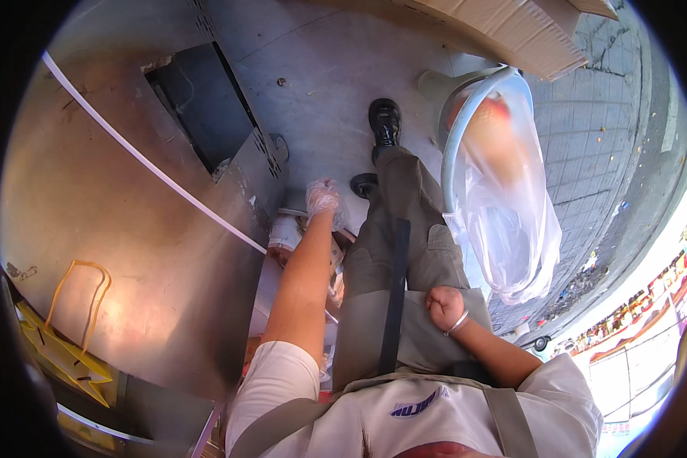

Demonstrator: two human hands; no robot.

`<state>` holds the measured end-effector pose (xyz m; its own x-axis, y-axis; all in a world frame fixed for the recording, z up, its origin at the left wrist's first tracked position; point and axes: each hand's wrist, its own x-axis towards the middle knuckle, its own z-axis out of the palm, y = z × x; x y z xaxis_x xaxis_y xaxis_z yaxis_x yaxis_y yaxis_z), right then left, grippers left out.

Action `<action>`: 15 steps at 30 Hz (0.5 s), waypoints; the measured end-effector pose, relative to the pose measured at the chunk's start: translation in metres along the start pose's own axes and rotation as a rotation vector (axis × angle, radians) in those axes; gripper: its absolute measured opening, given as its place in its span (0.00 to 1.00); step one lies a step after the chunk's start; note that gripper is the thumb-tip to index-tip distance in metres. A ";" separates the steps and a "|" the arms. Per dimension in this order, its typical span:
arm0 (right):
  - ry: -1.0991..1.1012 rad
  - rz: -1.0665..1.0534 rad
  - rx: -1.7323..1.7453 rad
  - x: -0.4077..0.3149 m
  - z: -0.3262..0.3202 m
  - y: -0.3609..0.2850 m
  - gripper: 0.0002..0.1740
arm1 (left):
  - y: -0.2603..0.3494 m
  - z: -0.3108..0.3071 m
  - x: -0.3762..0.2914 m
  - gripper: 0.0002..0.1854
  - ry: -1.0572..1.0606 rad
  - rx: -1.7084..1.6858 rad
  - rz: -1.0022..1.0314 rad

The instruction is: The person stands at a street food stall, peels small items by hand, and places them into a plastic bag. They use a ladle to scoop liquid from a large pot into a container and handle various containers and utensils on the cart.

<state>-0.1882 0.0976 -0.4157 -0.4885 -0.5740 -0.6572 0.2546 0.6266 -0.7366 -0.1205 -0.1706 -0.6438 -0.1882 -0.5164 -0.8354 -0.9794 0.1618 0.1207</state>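
My left hand [323,197], in a clear plastic glove, is stretched low beside the metal counter. Its fingers look curled, and whatever may lie under them is hidden. Just below that hand stands a white tub [284,232], partly covered by my forearm. My right hand [446,307], bare with a silver bracelet [458,323] at the wrist, is curled into a fist against the grey-brown apron [366,326] over my thigh. Nothing shows in this fist. A dark strap [398,286] hangs down the apron's middle.
A stainless steel counter [166,275] fills the left, crossed by a white cord [149,166]. On the right is a bin [449,166] lined with a translucent plastic bag [509,246]. A cardboard box [504,28] sits beyond it. Below left is a yellow bag [63,349].
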 end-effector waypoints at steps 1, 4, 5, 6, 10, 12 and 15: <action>0.019 -0.001 0.046 0.000 -0.001 0.001 0.08 | 0.004 0.002 0.031 0.15 -0.013 -0.011 -0.038; 0.025 -0.067 0.041 0.002 0.000 0.007 0.08 | 0.015 0.009 0.112 0.18 0.162 -0.093 0.000; 0.008 -0.068 0.039 0.001 -0.002 0.007 0.08 | 0.029 0.003 0.133 0.20 0.271 -0.040 0.054; -0.002 -0.091 0.069 -0.003 -0.004 0.012 0.08 | 0.017 0.007 0.174 0.20 0.393 0.059 0.032; -0.022 -0.127 0.093 -0.003 -0.012 0.015 0.05 | 0.053 -0.019 0.248 0.29 0.347 0.491 0.037; -0.065 -0.132 0.039 -0.001 -0.019 0.005 0.05 | 0.080 -0.029 0.247 0.26 0.408 0.381 0.035; -0.107 -0.186 0.018 0.002 -0.026 0.010 0.06 | 0.081 -0.037 0.277 0.19 0.401 0.517 0.159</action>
<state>-0.2081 0.1161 -0.4200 -0.4375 -0.7321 -0.5220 0.1837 0.4956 -0.8489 -0.2547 -0.3319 -0.8455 -0.4373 -0.7093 -0.5529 -0.7955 0.5918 -0.1299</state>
